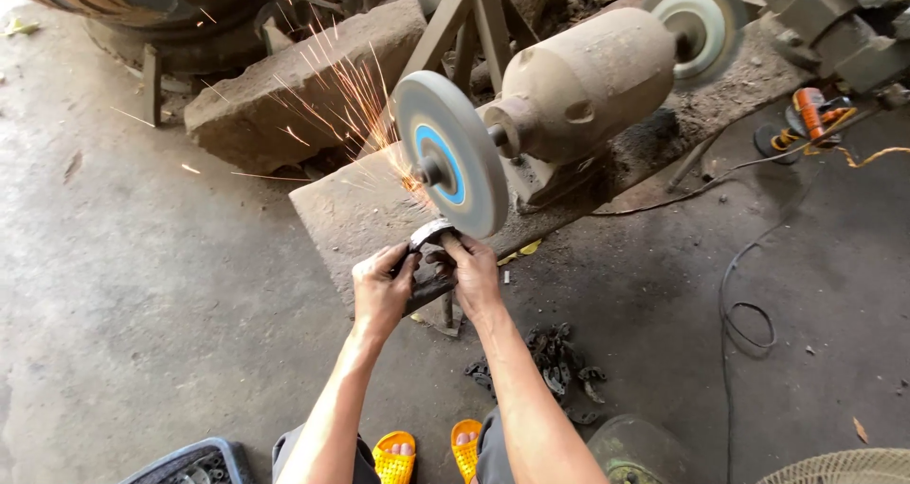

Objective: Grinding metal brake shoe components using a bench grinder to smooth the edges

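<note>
Starting at the far left, a rough grey concrete floor [142, 285] fills the view, dusty and faintly stained, with the ribbed corner of a dark plastic crate [194, 460] poking in at the bottom edge. Behind it lies a chunky slab of weathered stone [284, 95], its face pitted and uneven. Orange sparks [341, 95] streak up and leftward over that slab in thin bright lines.

Next comes the left hand [381, 290], fingers curled tight around the near end of a dark, curved metal piece [431, 256], thumb pressed on top. The piece sits between both hands, its bright, worn upper end touching the lower rim of the grinding wheel [450, 152], a flat grey disc with a blue ring round its hub. The right hand [474, 273] clamps the other side of the same metal piece, fingers closed firmly on it.

Below, two yellow perforated sandals [431, 454] show between the forearms. The wheel is driven by a bulky, rounded motor housing [592, 81], dust-coated and beige, with a second wheel [697, 19] blurred at its far end. A small heap of dark metal scraps [559, 361] lies on the floor, a thin black cable [744, 294] loops beyond it, and an orange power tool [810, 114] rests at the far right.
</note>
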